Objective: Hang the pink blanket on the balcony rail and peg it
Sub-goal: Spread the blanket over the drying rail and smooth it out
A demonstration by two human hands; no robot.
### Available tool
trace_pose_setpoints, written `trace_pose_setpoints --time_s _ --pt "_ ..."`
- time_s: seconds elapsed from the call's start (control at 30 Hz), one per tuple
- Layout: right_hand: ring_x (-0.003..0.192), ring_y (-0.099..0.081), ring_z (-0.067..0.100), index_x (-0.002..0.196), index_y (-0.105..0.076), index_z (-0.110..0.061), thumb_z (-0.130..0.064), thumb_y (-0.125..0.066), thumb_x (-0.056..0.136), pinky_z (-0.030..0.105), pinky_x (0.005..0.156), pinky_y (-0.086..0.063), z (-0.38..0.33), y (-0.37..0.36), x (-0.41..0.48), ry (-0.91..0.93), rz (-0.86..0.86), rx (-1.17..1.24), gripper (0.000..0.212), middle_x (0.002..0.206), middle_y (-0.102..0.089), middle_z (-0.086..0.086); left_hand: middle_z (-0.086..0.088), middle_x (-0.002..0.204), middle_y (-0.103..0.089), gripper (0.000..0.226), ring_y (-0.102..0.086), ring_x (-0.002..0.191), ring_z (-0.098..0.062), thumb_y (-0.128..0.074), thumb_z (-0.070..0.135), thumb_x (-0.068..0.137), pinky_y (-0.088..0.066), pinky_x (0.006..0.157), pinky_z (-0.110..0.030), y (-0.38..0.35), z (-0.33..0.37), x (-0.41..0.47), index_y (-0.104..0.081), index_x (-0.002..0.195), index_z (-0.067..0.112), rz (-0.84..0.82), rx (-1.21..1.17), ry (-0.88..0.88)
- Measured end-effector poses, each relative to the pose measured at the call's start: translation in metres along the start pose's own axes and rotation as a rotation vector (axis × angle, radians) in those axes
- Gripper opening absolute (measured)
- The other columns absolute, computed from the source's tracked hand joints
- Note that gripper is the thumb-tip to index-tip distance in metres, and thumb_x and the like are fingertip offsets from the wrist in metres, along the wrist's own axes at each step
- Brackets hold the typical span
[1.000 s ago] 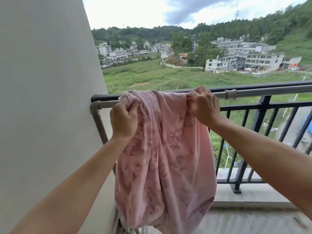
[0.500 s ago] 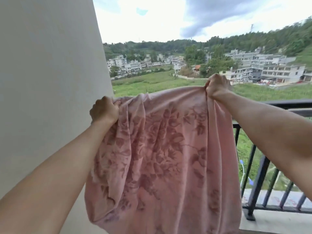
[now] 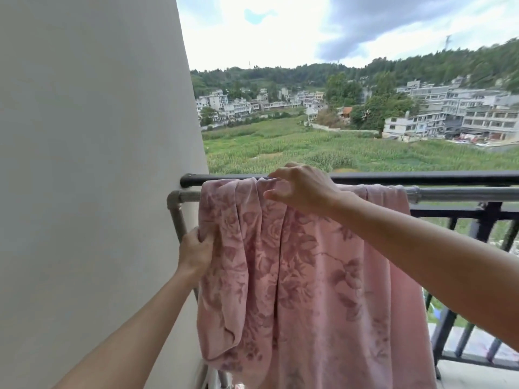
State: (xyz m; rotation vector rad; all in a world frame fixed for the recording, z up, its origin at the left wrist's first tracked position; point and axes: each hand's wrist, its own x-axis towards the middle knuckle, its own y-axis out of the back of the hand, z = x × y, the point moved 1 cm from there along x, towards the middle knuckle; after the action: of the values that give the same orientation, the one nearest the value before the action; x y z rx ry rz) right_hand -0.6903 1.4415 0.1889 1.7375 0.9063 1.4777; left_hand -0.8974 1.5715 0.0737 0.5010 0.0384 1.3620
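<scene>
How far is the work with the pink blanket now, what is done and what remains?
Done: the pink blanket hangs over the balcony rail. In hand: the left hand grips its left edge, and the right hand, fingers spread, is at the bunched top fold, so it seems to be spreading the cloth out. Left: pegging; no peg is visible.

- A plain pale wall (image 3: 84, 164) fills the left side.
- A green field (image 3: 309, 147) spreads out beyond the balcony.
- White multi-storey buildings (image 3: 463, 119) line the field's far edge, with leafy trees (image 3: 384, 108) among them.
- Wooded hills (image 3: 421, 68) rise behind, under a cloudy sky (image 3: 280, 29).
- A strip of concrete floor (image 3: 477, 380) shows at the lower right corner.
</scene>
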Motion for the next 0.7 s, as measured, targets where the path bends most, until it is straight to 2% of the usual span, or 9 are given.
trace_pose_setpoints --time_s 0.07,0.13,0.2,0.27,0.33,0.43,0.53,0.6,0.7 --pt "0.087 -0.059 0.02 0.112 -0.07 -0.027 -0.062 -0.056 0.087 0.03 0.067 -0.041 -0.009 -0.013 0.004 -0.036 0.093 -0.016 0.045 0.109 -0.064 0.003 0.003 0.062 -0.055 0.03 -0.053 0.061 -0.022 -0.057 0.035 0.094 -0.041 0.053 -0.032 0.003 0.01 -0.018 -0.049 0.069 0.019 0.068 0.051 -0.175" --pt "0.082 -0.057 0.017 0.1 -0.074 -0.026 -0.069 -0.049 0.086 0.03 0.066 -0.041 -0.02 -0.018 0.015 -0.076 0.176 -0.012 0.051 0.102 -0.064 0.0 0.009 0.062 -0.054 0.025 -0.053 0.057 -0.017 -0.061 0.029 0.092 -0.044 0.052 -0.031 0.005 0.029 -0.039 -0.048 0.073 0.02 0.084 0.131 -0.377" --pt "0.077 -0.059 0.018 0.091 -0.074 -0.022 -0.077 -0.046 0.081 0.03 0.066 -0.046 -0.036 -0.017 0.026 -0.066 0.195 -0.002 0.062 0.096 -0.065 -0.002 0.012 0.072 -0.056 0.012 -0.056 0.064 -0.013 -0.064 0.021 0.09 -0.046 0.059 -0.02 0.003 0.039 -0.06 -0.053 0.085 0.019 -0.016 0.119 -0.495" --pt "0.072 -0.06 0.018 0.085 -0.072 -0.02 -0.079 -0.052 0.074 0.03 0.065 -0.051 -0.05 -0.02 0.036 -0.028 0.131 -0.08 0.063 0.087 -0.066 -0.002 0.002 0.084 -0.056 0.017 -0.055 0.075 -0.015 -0.066 0.013 0.088 -0.046 0.071 -0.016 0.0 0.042 -0.077 -0.057 0.102 0.01 -0.143 0.082 -0.51" --pt "0.071 -0.061 0.019 0.083 -0.071 -0.021 -0.068 -0.062 0.078 0.031 0.066 -0.053 -0.06 -0.028 0.041 -0.025 0.065 -0.188 0.048 0.083 -0.067 -0.001 -0.009 0.103 -0.058 0.033 -0.055 0.093 -0.016 -0.065 0.011 0.087 -0.046 0.087 -0.023 -0.001 0.038 -0.083 -0.055 0.117 0.006 -0.265 0.056 -0.493" --pt "0.068 -0.06 0.02 0.077 -0.071 -0.02 -0.045 -0.061 0.089 0.031 0.065 -0.052 -0.06 -0.033 0.043 -0.059 0.068 -0.15 0.03 0.078 -0.067 0.001 0.003 0.128 -0.053 0.059 -0.055 0.109 -0.011 -0.057 0.015 0.085 -0.05 0.094 -0.026 -0.001 0.033 -0.085 -0.042 0.142 0.016 -0.485 0.038 -0.44" --pt "0.062 -0.059 0.023 0.07 -0.066 -0.016 -0.024 -0.052 0.092 0.035 0.059 -0.052 -0.056 -0.031 0.039 -0.069 0.114 -0.108 0.027 0.069 -0.064 0.004 0.001 0.122 -0.061 0.058 -0.06 0.107 -0.012 -0.045 0.004 0.081 -0.051 0.095 -0.029 0.004 0.032 -0.077 -0.051 0.138 0.015 -0.649 -0.036 -0.386" --pt "0.061 -0.059 0.024 0.072 -0.063 -0.011 -0.015 -0.049 0.092 0.033 0.056 -0.05 -0.051 -0.032 0.038 -0.069 0.108 -0.146 0.024 0.07 -0.063 0.005 0.0 0.104 -0.068 0.047 -0.065 0.097 -0.012 -0.042 -0.009 0.081 -0.053 0.093 -0.034 0.015 0.026 -0.059 -0.066 0.119 0.007 -0.54 -0.032 -0.39" --pt "0.065 -0.059 0.027 0.079 -0.057 -0.006 -0.006 -0.044 0.093 0.035 0.054 -0.045 -0.046 -0.039 0.035 -0.069 0.085 -0.187 0.019 0.077 -0.062 0.009 -0.004 0.1 -0.066 0.037 -0.063 0.091 -0.017 -0.046 -0.012 0.086 -0.052 0.093 -0.037 0.043 0.013 -0.016 -0.072 0.106 0.006 -0.115 0.222 -0.387"
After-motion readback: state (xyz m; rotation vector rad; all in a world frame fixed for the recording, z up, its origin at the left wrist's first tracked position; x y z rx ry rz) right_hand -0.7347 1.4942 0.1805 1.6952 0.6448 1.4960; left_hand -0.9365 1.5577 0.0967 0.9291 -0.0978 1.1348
